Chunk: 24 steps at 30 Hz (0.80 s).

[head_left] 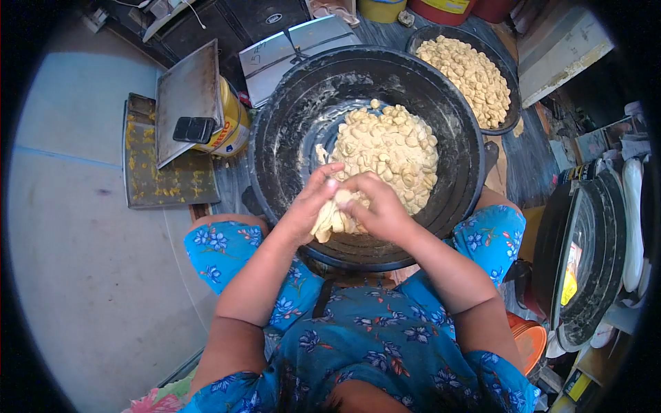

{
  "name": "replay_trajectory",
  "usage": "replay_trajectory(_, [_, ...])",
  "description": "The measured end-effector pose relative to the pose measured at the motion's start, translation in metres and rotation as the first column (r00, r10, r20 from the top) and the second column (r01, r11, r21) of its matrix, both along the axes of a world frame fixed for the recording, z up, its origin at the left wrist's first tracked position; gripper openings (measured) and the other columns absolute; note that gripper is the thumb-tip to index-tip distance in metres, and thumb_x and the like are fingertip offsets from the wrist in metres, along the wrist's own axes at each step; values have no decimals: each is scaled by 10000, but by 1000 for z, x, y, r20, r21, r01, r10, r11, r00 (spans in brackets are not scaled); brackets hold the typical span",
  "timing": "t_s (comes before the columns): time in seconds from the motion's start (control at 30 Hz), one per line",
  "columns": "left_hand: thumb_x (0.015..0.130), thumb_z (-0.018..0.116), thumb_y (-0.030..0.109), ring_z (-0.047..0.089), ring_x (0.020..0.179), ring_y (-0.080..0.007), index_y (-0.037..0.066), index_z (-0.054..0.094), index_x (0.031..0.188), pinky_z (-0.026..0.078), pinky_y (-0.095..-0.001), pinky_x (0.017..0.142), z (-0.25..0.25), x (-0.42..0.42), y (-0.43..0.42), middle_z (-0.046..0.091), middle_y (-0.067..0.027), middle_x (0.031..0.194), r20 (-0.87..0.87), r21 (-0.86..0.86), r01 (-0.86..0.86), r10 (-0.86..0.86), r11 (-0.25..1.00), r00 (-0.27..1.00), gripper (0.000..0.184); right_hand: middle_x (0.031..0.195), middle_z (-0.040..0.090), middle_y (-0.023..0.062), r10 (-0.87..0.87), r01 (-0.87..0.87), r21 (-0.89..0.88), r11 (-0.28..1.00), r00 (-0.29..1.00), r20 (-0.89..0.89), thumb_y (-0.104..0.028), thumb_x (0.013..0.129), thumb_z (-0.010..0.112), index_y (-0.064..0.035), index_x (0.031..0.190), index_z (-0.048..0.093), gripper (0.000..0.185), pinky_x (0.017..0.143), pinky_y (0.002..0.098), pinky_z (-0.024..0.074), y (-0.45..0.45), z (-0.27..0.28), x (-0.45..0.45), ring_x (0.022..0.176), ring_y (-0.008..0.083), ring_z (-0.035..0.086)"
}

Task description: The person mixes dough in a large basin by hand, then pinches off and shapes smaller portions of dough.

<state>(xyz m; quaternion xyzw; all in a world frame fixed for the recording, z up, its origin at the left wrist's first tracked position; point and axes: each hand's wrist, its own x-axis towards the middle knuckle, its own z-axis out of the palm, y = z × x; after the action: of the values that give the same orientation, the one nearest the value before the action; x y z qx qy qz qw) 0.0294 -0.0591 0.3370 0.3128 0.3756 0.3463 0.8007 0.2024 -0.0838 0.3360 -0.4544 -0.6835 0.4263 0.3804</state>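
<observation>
Both of my hands meet over the near part of a large black basin (279,148). My left hand (311,201) is wrapped round a pale lump of dough (330,221), which hangs down below the fingers. On the same dough, my right hand (377,206) is closed with its fingertips pinching at the top; its fingers are slightly blurred. Behind the hands, a heap of small dough balls (392,144) dusted with flour fills the right side of the basin floor. Smears of flour mark the basin's inner wall.
A smaller black basin (513,82) of dough pieces stands at the back right. To the left, a metal tray (189,103) bearing a phone (193,129) rests on a yellow bucket (234,120), beside a stained tray (169,182). More black basins (599,255) lean at the right.
</observation>
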Motion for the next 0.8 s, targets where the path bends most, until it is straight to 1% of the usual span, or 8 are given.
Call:
replay_trajectory(0.13, [886, 546, 171, 581, 824, -174, 53, 434, 1239, 491, -323, 762, 6, -4, 3, 548, -106, 1044, 4, 57, 114, -115, 992, 993, 388, 1048, 587, 160, -361, 275, -248, 929, 822, -441, -139, 815, 640, -58, 1050, 559, 262, 838, 361, 438, 8, -4, -2, 948, 295, 577])
replay_trajectory(0.2, [852, 541, 91, 589, 828, -181, 44, 430, 1241, 491, -327, 774, -2, -8, 5, 545, -120, 1052, 6, 96, 104, -105, 990, 994, 408, 1082, 577, 151, -318, 317, -37, 948, 922, -220, -138, 858, 609, -47, 1185, 511, 353, 892, 326, 424, 13, 7, 9, 1026, 225, 554])
replay_trajectory(0.23, [829, 534, 62, 590, 852, -188, 41, 427, 1247, 489, -330, 793, -2, -9, 5, 529, -125, 1094, 84, 102, 75, -84, 992, 993, 432, 1097, 574, 143, -275, 273, 173, 946, 961, -12, -141, 866, 604, -42, 1219, 493, 383, 906, 317, 419, 15, 5, 15, 1041, 209, 546])
replay_trajectory(0.33, [772, 519, -4, 584, 933, -204, 38, 420, 1263, 478, -340, 852, 3, -9, 4, 467, -130, 1219, 231, 142, -28, -6, 989, 973, 503, 1161, 554, 109, -32, 32, 3, 999, 999, -10, -131, 875, 604, -14, 1292, 449, 460, 918, 294, 424, 9, 2, 14, 1085, 159, 516])
replay_trajectory(0.4, [749, 515, -19, 569, 999, -211, 41, 416, 1274, 465, -347, 895, 5, -5, 3, 409, -119, 1305, 225, 211, -119, 70, 970, 972, 537, 1158, 558, 86, 56, -251, -382, 889, 890, -453, -113, 880, 598, -15, 1283, 462, 436, 897, 291, 437, 5, -4, 6, 1099, 160, 509])
replay_trajectory(0.53, [793, 584, 47, 533, 1055, -197, 41, 441, 1257, 453, -348, 915, -1, -6, 4, 411, -102, 1316, 245, 119, -203, 169, 972, 955, 486, 1049, 601, 62, -90, -134, -415, 900, 874, -478, -109, 898, 574, -5, 1238, 482, 368, 820, 267, 451, 11, -3, 8, 964, 122, 556])
replay_trajectory(0.63, [818, 620, 85, 574, 940, -172, 31, 491, 1199, 485, -332, 844, 0, -4, 4, 521, -115, 1194, -52, 137, 15, -8, 991, 999, 405, 989, 619, 68, -158, 0, -298, 955, 848, -506, -81, 908, 537, -11, 1126, 534, 229, 812, 271, 465, 9, 3, 4, 910, 116, 576])
replay_trajectory(0.8, [823, 635, 144, 611, 675, -133, 18, 539, 1102, 503, -252, 580, -8, -9, 7, 604, -104, 991, -77, 80, 79, -73, 994, 994, 320, 920, 601, 42, -396, 295, -283, 913, 809, -434, -131, 940, 506, -20, 1086, 539, 186, 774, 247, 466, 16, 12, 15, 838, 107, 567])
